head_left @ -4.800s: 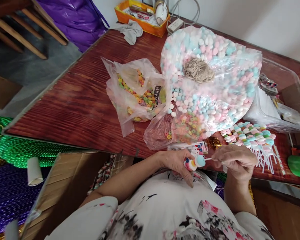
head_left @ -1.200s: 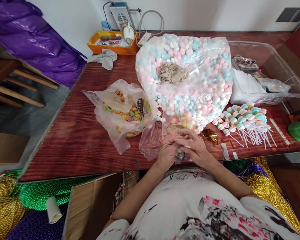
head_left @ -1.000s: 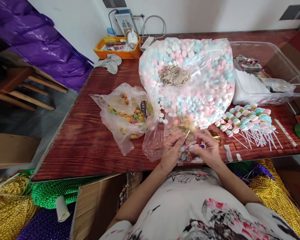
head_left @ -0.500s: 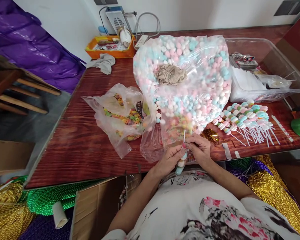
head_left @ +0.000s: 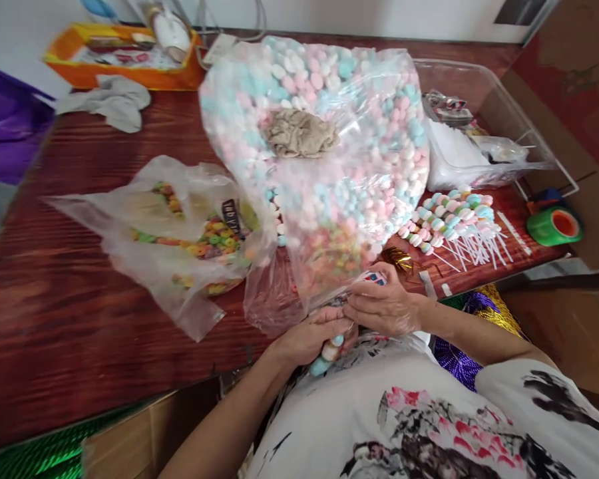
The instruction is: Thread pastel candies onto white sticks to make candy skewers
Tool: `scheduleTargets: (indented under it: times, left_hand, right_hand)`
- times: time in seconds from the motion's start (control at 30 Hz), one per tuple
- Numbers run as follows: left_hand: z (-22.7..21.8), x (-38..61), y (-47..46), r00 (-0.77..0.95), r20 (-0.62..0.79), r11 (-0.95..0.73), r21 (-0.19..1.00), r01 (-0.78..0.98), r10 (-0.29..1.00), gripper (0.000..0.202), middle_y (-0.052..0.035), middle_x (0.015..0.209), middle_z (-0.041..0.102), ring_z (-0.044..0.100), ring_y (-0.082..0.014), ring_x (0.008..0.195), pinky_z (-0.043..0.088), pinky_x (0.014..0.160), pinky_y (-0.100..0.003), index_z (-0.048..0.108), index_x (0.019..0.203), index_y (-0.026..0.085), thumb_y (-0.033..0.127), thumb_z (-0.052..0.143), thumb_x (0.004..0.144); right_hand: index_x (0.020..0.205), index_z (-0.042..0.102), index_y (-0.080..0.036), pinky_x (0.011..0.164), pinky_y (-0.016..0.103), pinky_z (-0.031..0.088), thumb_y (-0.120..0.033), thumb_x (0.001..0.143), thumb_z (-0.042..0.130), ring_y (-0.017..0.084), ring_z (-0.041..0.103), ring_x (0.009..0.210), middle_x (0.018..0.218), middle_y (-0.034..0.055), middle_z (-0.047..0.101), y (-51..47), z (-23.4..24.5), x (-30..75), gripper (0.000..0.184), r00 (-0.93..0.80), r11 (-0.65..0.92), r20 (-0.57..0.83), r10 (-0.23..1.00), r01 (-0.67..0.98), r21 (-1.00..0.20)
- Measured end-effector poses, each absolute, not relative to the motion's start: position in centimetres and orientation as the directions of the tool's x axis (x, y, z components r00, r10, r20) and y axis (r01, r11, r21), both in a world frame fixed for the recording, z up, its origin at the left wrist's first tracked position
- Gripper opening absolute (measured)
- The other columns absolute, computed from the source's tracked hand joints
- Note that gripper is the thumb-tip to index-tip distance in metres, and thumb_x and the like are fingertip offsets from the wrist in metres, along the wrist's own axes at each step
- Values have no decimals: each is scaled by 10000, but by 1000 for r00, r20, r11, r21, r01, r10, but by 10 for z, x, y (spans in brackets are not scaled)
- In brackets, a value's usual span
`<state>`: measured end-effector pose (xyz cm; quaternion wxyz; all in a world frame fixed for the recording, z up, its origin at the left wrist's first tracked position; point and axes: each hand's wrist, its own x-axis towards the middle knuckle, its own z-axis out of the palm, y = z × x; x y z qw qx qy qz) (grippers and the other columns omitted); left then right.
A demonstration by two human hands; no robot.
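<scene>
My left hand (head_left: 312,336) is closed around a stick of pastel sweets (head_left: 327,356), white, tan and pale blue, whose lower end points down toward my shirt. Against it rests my right hand (head_left: 384,303), fingers curled in, with a small piece printed in red, white and blue (head_left: 374,278) showing between thumb and fingers. The upper part of the stick is hidden by my hands. Just beyond them lies a big clear bag of pastel marshmallow-like pieces (head_left: 319,193). To the left sits a smaller plastic bag (head_left: 154,266) with colourful rings (head_left: 214,239) inside.
Finished-looking sweet sticks (head_left: 454,216) lie piled at the right, near green tape (head_left: 554,226) and a clear plastic bin (head_left: 484,73). A crumpled brown cloth (head_left: 302,133) tops the big bag. At back left are an orange tray (head_left: 124,76) and a grey cloth (head_left: 112,103).
The view has shifted. My hands have moved closer together and lower over the table edge; the stick's white end no longer shows, and a printed piece now appears in my right hand.
</scene>
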<state>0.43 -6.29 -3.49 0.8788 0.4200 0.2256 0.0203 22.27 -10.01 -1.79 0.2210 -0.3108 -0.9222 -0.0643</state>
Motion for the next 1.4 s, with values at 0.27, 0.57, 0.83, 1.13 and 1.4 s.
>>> scheduleTargets:
  times: [0.27, 0.57, 0.83, 1.13, 1.4]
  left_hand:
    - [-23, 0, -71, 821, 186, -755, 539, 374, 540, 212, -68, 815, 628, 520, -193, 746, 401, 704, -344, 619, 889, 151, 197, 432, 976]
    - [-31, 6, -71, 797, 392, -868, 390, 308, 460, 155, -78, 830, 683, 579, -208, 764, 442, 718, -346, 662, 954, 149, 124, 515, 914]
    - [-25, 10, -67, 533, -276, 156, 953, 258, 800, 249, -5, 641, 590, 480, -121, 555, 384, 504, -230, 686, 740, 192, 396, 630, 872]
    - [-26, 22, -77, 444, -563, 545, 818, 182, 697, 322, -10, 644, 622, 486, -95, 524, 384, 473, -198, 724, 825, 166, 482, 722, 761]
    - [-24, 46, -73, 462, -363, 409, 913, 1, 810, 376, 36, 548, 460, 375, -66, 495, 295, 472, -196, 604, 619, 148, 483, 671, 779]
  right_hand:
    - [673, 552, -171, 756, 363, 377, -160, 861, 556, 178, 514, 780, 687, 24, 602, -111, -30, 204, 188, -431, 455, 181, 884, 708, -540]
    - [800, 670, -177, 785, 306, 439, -285, 973, 512, 157, 585, 796, 783, 24, 676, -135, -40, 229, 258, -83, 100, 66, 994, 516, -850]
    - [825, 722, -231, 800, 374, 299, -256, 906, 633, 209, 498, 908, 839, 36, 675, -152, -67, 299, 124, 132, -49, 325, 936, 966, -254]
    - [815, 560, -190, 708, 315, 408, -163, 956, 475, 159, 504, 734, 767, 23, 569, -136, -44, 294, 167, -27, 250, 314, 949, 668, -701]
    - [1138, 661, -240, 675, 328, 434, -69, 884, 484, 174, 541, 746, 830, 47, 652, -116, -26, 206, 354, -191, 547, 553, 811, 586, -598]
